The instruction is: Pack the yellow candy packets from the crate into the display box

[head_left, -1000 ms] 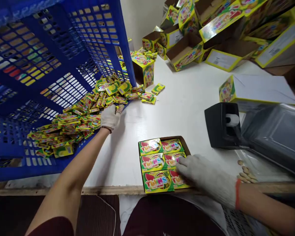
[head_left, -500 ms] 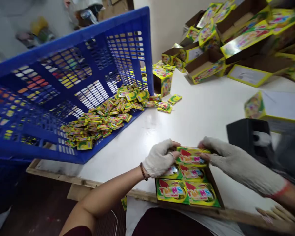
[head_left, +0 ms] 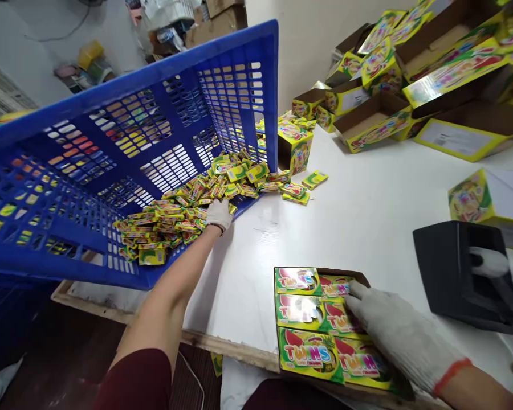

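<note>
Inside the crate (head_left: 271, 85), left fingers (head_left: 216, 206) touch packs (head_left: 166, 219); right fingers (head_left: 359, 290), the carton's (head_left: 346, 273) packs (head_left: 310, 353); both grips unclear.

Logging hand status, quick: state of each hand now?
Left hand: at small packs in blue basket; grip unclear.
Right hand: at TWINS packs in open carton; grip cannot be told.

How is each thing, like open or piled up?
Blue basket: tipped
Small packs: mostly heaped in the basket
Front carton: open
TWINS boxes: face up in the carton
Left hand: gloved, at the small packs
Right hand: gloved, over the TWINS boxes
Back cartons: mostly open, piled up
</note>
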Motion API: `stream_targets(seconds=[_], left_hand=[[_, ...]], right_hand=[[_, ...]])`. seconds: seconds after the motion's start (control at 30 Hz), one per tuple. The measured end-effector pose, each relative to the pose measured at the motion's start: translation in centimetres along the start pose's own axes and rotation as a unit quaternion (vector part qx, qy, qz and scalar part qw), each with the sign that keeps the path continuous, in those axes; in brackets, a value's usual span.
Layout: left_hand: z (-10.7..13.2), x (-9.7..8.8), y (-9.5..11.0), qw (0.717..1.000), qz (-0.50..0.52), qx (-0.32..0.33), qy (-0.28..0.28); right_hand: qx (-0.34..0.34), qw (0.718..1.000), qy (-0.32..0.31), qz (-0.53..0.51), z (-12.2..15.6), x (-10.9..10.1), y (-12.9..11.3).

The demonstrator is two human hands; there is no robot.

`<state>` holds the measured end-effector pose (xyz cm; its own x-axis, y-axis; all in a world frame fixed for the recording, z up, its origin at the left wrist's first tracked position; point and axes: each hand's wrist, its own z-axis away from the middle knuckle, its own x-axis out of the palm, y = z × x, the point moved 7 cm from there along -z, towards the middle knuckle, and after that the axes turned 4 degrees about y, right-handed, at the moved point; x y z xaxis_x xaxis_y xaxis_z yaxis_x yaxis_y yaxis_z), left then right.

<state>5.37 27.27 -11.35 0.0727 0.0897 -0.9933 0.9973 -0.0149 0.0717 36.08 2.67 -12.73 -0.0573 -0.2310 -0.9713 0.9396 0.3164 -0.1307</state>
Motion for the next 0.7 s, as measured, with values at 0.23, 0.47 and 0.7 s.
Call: stream_targets(seconds=[0.23,0.47,0.7], left_hand=[[-2.0,-0.3,-2.0,0.997,-0.027,0.035,-0.060],[0.4,-2.3,-3.0,0.996,-0.057,0.062,-0.023],[0.2,-0.1,-2.0,0.992,-0.098,0.048,-0.062]], right_hand=[[-0.013,0.998,-0.049,-0.032,-0.3,0.1,0.4],[0.018,0.960,0.007,-0.278,-0.1,-3.4,2.2],[-0.005,0.955,0.066,-0.290,0.4,-5.6,1.6]])
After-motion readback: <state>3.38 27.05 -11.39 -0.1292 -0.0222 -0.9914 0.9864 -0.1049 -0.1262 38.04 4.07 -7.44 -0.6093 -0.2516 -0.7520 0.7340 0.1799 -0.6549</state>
